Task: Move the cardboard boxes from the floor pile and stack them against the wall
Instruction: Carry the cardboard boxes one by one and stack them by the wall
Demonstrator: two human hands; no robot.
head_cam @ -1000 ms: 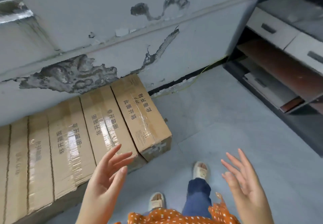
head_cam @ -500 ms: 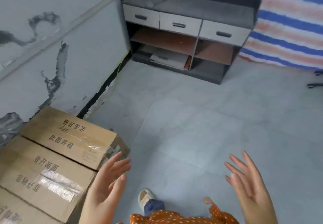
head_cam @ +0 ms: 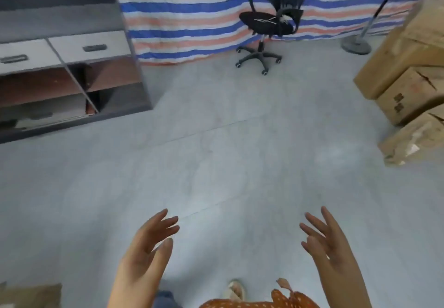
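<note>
Cardboard boxes (head_cam: 408, 79) at right cut off by right edge; full count and pile height not shown. Print on middle box too blurred to be read. Corner of another box (head_cam: 31, 295) at bottom left cropped by frame, rest hidden. Cabinet (head_cam: 72, 50) cut by left edge, drawer handles smeared by motion blur. Chair (head_cam: 271, 21) back cropped at top. Stand pole (head_cam: 374, 16) cut at top. Both forearms cut by bottom edge. One foot (head_cam: 236, 289) partly seen, other hidden.
</note>
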